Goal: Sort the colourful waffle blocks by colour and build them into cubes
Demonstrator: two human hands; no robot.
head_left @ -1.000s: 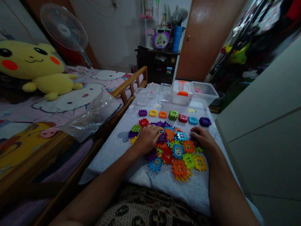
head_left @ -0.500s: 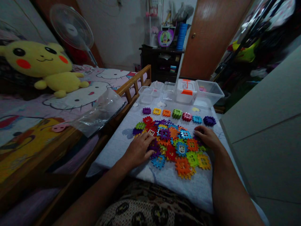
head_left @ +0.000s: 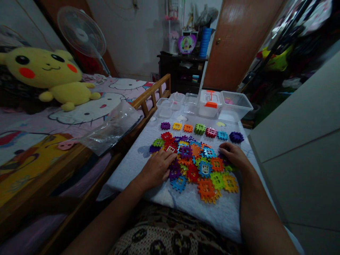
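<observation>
Left hand (head_left: 156, 166) now farther left, tile pile (head_left: 192, 173) between hands (head_left: 233, 156)

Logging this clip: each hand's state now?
Left hand: over multicoloured, notched, square plastic pieces; grip can't be told.
Right hand: curled at their right edge; grip unclear.

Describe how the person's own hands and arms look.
The left hand and right hand are ungloved, with no ring or watch visible. The left forearm and right forearm show no sleeves. A dark garment below has tan, dotted patterning.
</observation>
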